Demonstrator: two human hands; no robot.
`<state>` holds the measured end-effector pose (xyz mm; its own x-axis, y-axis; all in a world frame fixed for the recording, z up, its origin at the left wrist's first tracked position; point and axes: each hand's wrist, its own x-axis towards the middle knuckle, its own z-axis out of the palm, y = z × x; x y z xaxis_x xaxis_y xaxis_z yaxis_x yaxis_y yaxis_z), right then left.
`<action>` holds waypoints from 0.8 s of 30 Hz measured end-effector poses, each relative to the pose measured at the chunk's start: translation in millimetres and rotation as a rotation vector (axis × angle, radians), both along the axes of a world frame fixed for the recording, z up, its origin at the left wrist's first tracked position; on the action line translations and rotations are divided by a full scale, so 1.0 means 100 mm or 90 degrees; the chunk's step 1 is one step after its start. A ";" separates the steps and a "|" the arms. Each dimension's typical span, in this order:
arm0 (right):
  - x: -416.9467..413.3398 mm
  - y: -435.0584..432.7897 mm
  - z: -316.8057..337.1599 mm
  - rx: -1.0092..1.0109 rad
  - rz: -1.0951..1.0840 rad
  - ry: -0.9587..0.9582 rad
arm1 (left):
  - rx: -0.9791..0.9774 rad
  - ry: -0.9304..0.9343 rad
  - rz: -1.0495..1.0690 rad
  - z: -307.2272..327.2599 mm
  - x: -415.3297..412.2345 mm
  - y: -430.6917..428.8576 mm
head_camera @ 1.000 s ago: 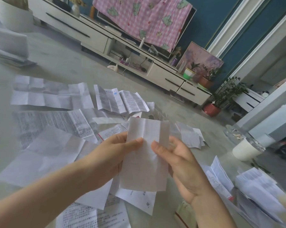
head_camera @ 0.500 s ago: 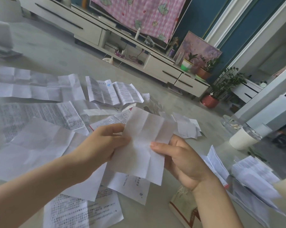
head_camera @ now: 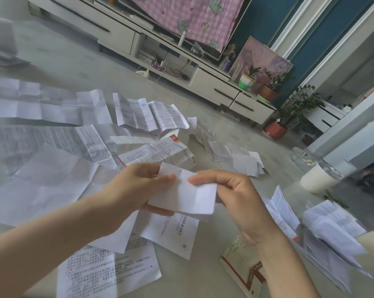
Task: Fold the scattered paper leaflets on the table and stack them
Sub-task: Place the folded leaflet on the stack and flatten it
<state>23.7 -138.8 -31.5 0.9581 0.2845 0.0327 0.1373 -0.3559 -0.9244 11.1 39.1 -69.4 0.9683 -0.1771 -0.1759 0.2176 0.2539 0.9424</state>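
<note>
A creased white leaflet point(head_camera: 188, 193), folded over into a small flat shape, hangs above the table between both hands. My left hand point(head_camera: 134, 190) pinches its left edge with thumb on top. My right hand point(head_camera: 233, 194) pinches its right edge, fingers curled behind the paper. Several unfolded leaflets point(head_camera: 52, 183) lie scattered across the pale table point(head_camera: 203, 276) to the left and under my hands. A printed sheet point(head_camera: 104, 267) lies near the front edge. A loose heap of leaflets point(head_camera: 332, 233) sits at the right.
A red-and-white box point(head_camera: 244, 269) lies under my right wrist. A white cup point(head_camera: 317, 179) stands at the table's right edge beside a glass dish point(head_camera: 304, 158). Small crumpled leaflets point(head_camera: 237, 160) lie behind my hands. Beyond the table are a TV cabinet point(head_camera: 216, 87) and potted plants point(head_camera: 276, 127).
The leaflet went from an upright, open sheet to a lower, shorter folded shape. Both hands dropped and drew closer while keeping hold of its edges.
</note>
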 end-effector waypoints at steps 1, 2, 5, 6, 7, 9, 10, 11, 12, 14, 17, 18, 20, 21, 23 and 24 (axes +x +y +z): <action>0.02 -0.03 0.01 0.040 -0.006 0.042 | 0.028 -0.022 0.016 0.00 0.00 0.01; 0.03 -0.05 0.02 0.077 -0.011 0.074 | 0.051 -0.040 0.026 0.00 0.00 0.01; 0.02 -0.05 0.03 0.017 0.000 0.090 | 0.089 -0.084 0.019 -0.01 -0.02 0.02; 0.00 -0.03 0.01 -0.038 0.016 0.081 | 0.092 -0.095 0.012 -0.01 -0.02 0.01; -0.01 0.00 -0.01 -0.084 0.032 0.067 | 0.092 -0.101 0.007 -0.01 -0.02 0.00; -0.02 0.03 -0.03 -0.117 0.035 0.029 | 0.077 -0.103 0.011 0.00 -0.01 0.00; -0.02 0.03 -0.03 -0.100 0.024 0.016 | 0.062 -0.097 0.019 0.00 0.00 0.00; -0.02 0.04 -0.04 -0.067 0.003 0.010 | 0.042 -0.085 0.026 0.01 0.00 0.00; -0.01 0.05 -0.04 -0.026 -0.024 0.006 | 0.017 -0.069 0.029 0.01 0.00 0.00; -0.02 0.09 -0.07 0.041 -0.070 0.006 | -0.024 -0.034 0.019 0.01 -0.03 -0.03; -0.04 0.12 -0.10 0.030 -0.057 0.045 | -0.013 -0.023 0.023 -0.04 -0.05 -0.07; -0.04 0.11 -0.09 0.002 -0.037 0.062 | 0.001 -0.027 0.040 -0.06 -0.04 -0.08; -0.05 0.08 -0.07 -0.037 -0.003 0.086 | 0.057 -0.056 0.068 -0.09 -0.03 -0.06; -0.05 0.06 -0.06 -0.031 0.000 0.097 | 0.093 -0.077 0.065 -0.09 -0.02 -0.05; -0.05 0.05 -0.07 0.015 -0.015 0.120 | 0.134 -0.111 0.035 -0.08 -0.03 -0.04; -0.05 0.06 -0.08 0.038 -0.027 0.123 | 0.131 -0.114 0.020 -0.08 -0.03 -0.05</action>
